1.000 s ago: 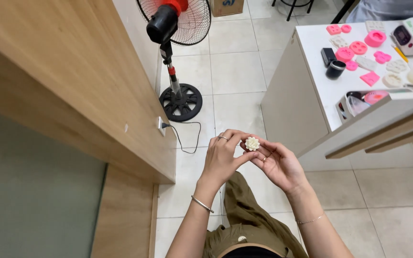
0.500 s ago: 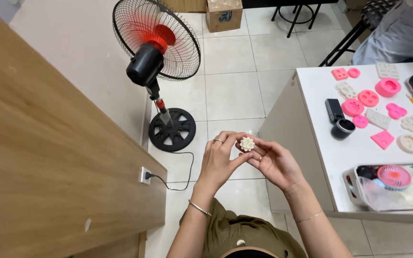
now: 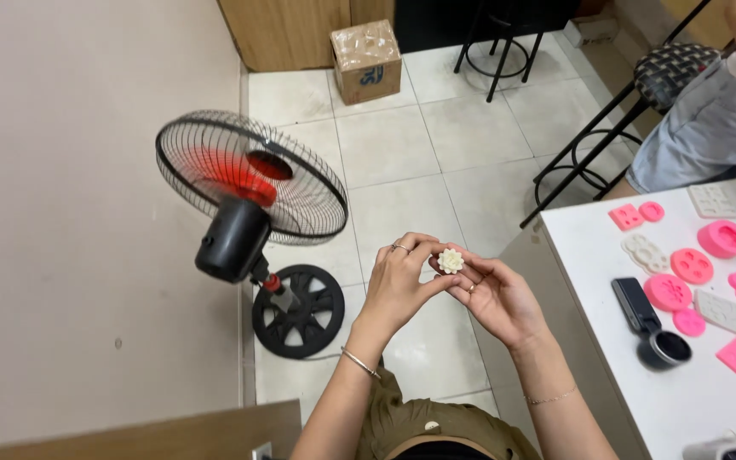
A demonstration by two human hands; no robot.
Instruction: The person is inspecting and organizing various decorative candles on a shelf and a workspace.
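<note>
A small cream flower-shaped piece point(image 3: 450, 260) is pinched between the fingertips of both my hands, above the tiled floor. My left hand point(image 3: 400, 285) wears a ring and a thin bracelet, and its fingers curl around the piece from the left. From the right, my right hand point(image 3: 496, 298) cups it with the thumb and fingers closed on it. Both hands hover left of the white table point(image 3: 606, 341), apart from it.
A black standing fan point(image 3: 249, 221) with red blades stands on the floor at left. On the white table lie several pink moulds point(image 3: 692, 266), white moulds and a black lens-like object point(image 3: 653, 328). A cardboard box point(image 3: 366, 58), stools point(image 3: 589, 145) and a seated person point(image 3: 700, 128) are farther back.
The view has tilted up and away from the wooden counter, showing more floor, the fan and the stools. My hands still hold the flower piece, nearly unchanged.
</note>
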